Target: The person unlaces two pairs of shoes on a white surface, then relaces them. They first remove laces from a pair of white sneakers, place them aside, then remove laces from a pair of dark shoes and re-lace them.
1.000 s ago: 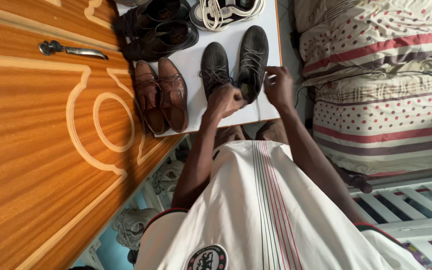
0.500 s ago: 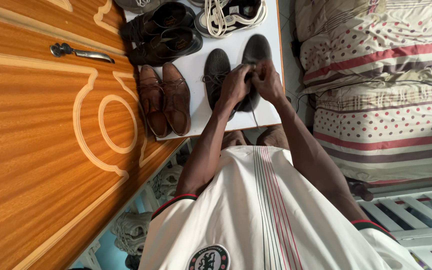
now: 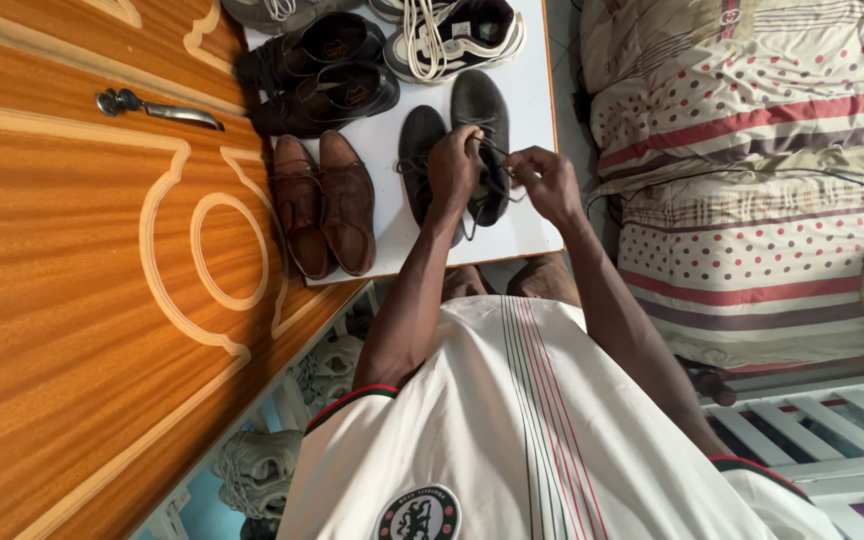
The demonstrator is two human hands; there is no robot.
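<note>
A pair of dark grey knit sneakers stands on a white board (image 3: 532, 120): the left one (image 3: 416, 150) and the right one (image 3: 479, 105). My left hand (image 3: 452, 170) rests on the right sneaker's opening and pinches its dark lace. My right hand (image 3: 549, 185) is just to the right of that shoe, holding the other end of the lace (image 3: 502, 165), which is pulled taut between my hands.
A brown leather pair (image 3: 324, 200), a black leather pair (image 3: 317, 70) and a white sneaker (image 3: 452, 35) share the board. A wooden door (image 3: 72, 300) with a metal handle (image 3: 157, 108) is at left. A bed with dotted, striped bedding (image 3: 752, 180) is at right.
My hands were clasped together over the right sneaker; my right hand has since drawn away to the right with the lace. Before that, the hands moved in from apart.
</note>
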